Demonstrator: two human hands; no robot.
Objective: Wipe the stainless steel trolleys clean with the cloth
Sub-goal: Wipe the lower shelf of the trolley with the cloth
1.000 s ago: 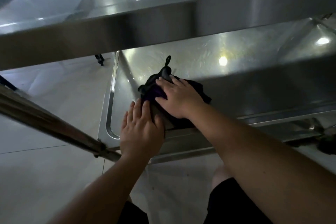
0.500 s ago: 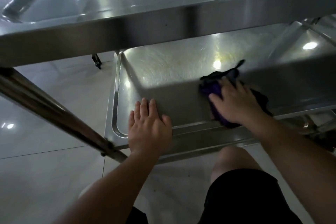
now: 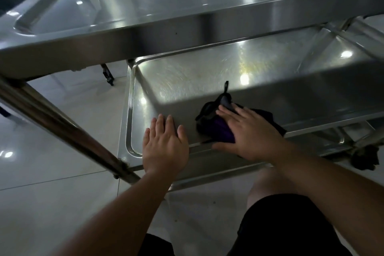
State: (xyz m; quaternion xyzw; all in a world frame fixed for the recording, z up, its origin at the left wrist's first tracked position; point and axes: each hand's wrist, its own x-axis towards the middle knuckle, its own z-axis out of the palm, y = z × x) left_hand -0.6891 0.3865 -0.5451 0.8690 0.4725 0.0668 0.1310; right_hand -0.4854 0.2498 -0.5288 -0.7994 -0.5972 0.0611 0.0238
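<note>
Floor (image 3: pixel 52 203): pale glossy tiles with light spots, running from 6 to 9 o'clock beneath everything.

Trolley (image 3: pixel 218 27): stainless steel, two tiers in view. The top tier spans 10 to 2 o'clock, its front edge running right across. A slanted tubular leg (image 3: pixel 62 131) crosses from 9 o'clock down toward the centre. A castor (image 3: pixel 108 75) shows under the top tier near 10 o'clock.

Lower shelf (image 3: pixel 187 77): a shallow steel tray with a raised rim, centre to 3 o'clock. Its far half is lit and shows swirl marks and a yellowish streak; its near half lies in shadow.

Person: two bare forearms entering from 6 and 4 o'clock; black shorts (image 3: pixel 280 224) and a bare knee at 5 o'clock.

Right hand (image 3: pixel 249 133): palm down, flat on the cloth, fingers straight and spread, thumb along the shelf's front rim. The grip is released, pressing rather than clutching.

Left hand (image 3: pixel 164 143): palm down on the shelf's near left corner, fingers straight and together, heel over the front rim. Its grip is released too, holding nothing, and it sits just beside the cloth without touching it.

Cloth (image 3: pixel 216 127): dark, purple and black, bunched, on the lower shelf near its front rim, just right of centre, under the right hand. A small loop stands up at its far end.

Dark crumpled object (image 3: pixel 363 156): at 3 o'clock beside the shelf's right end; too dim to identify.
</note>
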